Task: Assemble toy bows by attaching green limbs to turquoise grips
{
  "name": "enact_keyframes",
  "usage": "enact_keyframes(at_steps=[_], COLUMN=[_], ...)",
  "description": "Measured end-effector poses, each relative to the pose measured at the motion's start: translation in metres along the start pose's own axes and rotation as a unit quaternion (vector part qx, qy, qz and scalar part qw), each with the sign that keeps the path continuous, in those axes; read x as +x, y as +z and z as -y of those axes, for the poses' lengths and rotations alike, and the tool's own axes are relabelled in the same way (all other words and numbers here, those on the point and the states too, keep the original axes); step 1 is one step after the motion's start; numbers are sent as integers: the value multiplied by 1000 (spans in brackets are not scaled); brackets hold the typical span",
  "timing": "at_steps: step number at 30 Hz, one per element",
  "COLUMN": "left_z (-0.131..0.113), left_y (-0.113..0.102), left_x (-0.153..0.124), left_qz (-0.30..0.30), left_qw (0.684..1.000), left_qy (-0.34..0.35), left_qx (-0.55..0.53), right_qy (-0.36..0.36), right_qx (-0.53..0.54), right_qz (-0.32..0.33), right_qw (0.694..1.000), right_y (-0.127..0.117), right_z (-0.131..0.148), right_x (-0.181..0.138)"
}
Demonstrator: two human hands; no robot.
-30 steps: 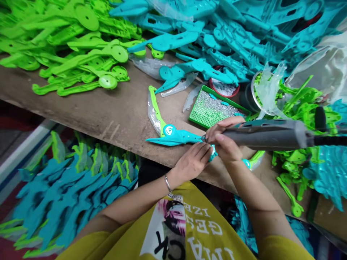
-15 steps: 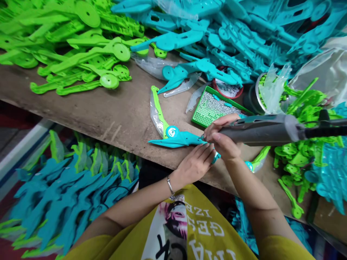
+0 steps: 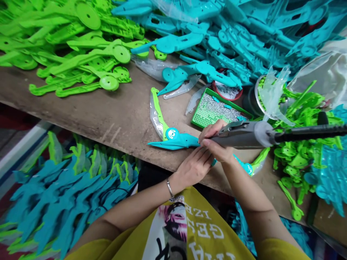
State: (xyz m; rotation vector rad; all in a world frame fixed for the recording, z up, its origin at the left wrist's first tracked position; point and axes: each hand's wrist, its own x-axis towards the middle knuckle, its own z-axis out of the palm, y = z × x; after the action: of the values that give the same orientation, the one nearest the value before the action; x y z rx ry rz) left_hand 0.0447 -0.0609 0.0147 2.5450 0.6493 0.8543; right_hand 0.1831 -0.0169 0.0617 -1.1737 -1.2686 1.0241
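Observation:
A bow-shaped toy [image 3: 179, 141] of blue plastic with lime-green limbs and clear fins lies across the near edge of the table. My left hand [image 3: 193, 166] is closed over its middle and holds it down. My right hand [image 3: 219, 144] grips a grey electric screwdriver [image 3: 244, 136], which lies nearly level with its cord end to the right. The screwdriver's tip is hidden by my fingers, above the middle of the toy. Behind my hands sits a green basket [image 3: 194, 117] full of small silver screws.
Lime-green plastic parts [image 3: 89, 57] are heaped at the back left, blue parts [image 3: 238, 39] at the back right. A metal pot [image 3: 257, 95] and more green parts [image 3: 294, 159] stand to the right. Several blue-and-green assembled pieces [image 3: 59, 195] are stacked below the table at left.
My right hand and the screwdriver have moved a little to the left along the toy. My left hand and the toy have hardly moved.

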Motion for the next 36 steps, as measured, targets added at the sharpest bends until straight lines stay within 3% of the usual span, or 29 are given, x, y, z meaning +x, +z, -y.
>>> enact_keyframes(at_steps=[8, 10, 13, 16, 22, 28, 32, 36], left_z=[-1, 0, 1, 1, 2, 2, 2, 1], left_y=[2, 2, 0, 0, 1, 1, 1, 1], left_x=[-1, -2, -3, -3, -3, -3, -3, -2], left_qz=[9, 24, 37, 36, 35, 28, 25, 36], left_qw=[1000, 1000, 999, 999, 998, 999, 999, 999], left_qy=[-14, -11, 0, 4, 13, 7, 10, 1], left_qx=[4, 6, 20, 41, 46, 41, 40, 28], right_qy=[-49, -85, -160, -167, -140, -104, -115, -142], right_qx=[47, 72, 89, 66, 11, -3, 11, 19], right_qz=[87, 41, -100, -177, -198, -204, -192, -199], right_qw=[994, 993, 978, 968, 970, 973, 974, 969], right_y=[-6, -9, -13, -18, -20, -18, -18, -10], right_z=[11, 19, 24, 12, -19, -26, -17, 16], right_x=[11, 21, 40, 58, 68, 69, 72, 63])
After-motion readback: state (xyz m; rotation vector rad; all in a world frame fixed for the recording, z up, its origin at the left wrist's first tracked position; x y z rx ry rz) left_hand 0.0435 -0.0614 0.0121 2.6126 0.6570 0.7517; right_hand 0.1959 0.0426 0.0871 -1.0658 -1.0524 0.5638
